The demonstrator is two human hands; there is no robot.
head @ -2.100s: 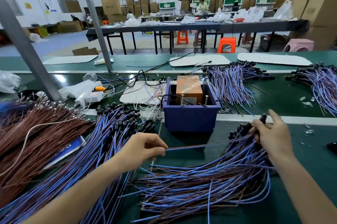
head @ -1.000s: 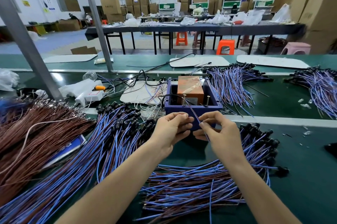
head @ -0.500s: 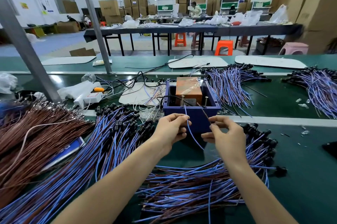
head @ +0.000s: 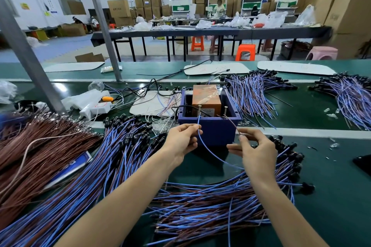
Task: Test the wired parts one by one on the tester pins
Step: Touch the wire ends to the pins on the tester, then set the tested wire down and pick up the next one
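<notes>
Two wire ends of one part meet the tester box [head: 212,132] at frame centre: left hand [head: 181,140] pinches the blue wire [head: 212,156] at the left pin [head: 200,110], right hand [head: 255,150] pinches the brown wire [head: 231,124] near the right pin [head: 225,111]; next probably needs firm contact on both pins.

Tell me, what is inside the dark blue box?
An orange block, a black cable and two metal pins by the front wall of the blue box, which hides its floor.

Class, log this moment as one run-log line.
phase: test | left hand: pinches blue wire at left pin | right hand: pinches brown wire at right pin
</notes>
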